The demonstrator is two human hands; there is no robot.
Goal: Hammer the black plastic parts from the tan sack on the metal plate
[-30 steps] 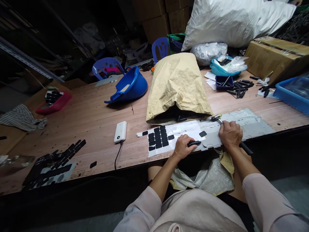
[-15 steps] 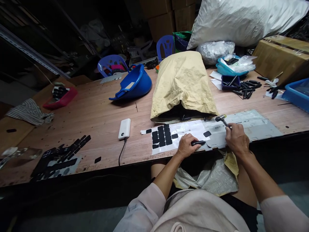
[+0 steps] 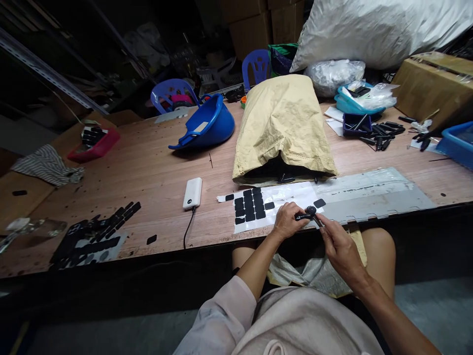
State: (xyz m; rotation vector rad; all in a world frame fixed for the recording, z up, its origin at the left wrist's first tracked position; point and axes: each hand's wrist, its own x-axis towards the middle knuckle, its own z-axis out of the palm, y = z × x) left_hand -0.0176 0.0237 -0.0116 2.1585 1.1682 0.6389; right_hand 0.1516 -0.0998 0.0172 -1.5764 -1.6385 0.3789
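Observation:
My left hand is closed on a slim black piece near the table's front edge, over a white sheet. A small hammer is in my right hand, its fingers wrapped round the handle. The hammer's round dark head is at the right end of the black piece; whether they touch I cannot tell. Rows of black rounded squares stick to the sheet's left part. One loose black square lies just beyond the hammer head. A grey board extends to the right.
Behind the sheet, a yellowish sack lies with its dark mouth towards me. A white power bank with a cable, a tilted blue basin and a pile of black pieces share the table. Further black strips lie at left.
My right hand has swung the hammer left and down, from above the grey board to the black piece. My left hand keeps its hold. The view has shifted slightly.

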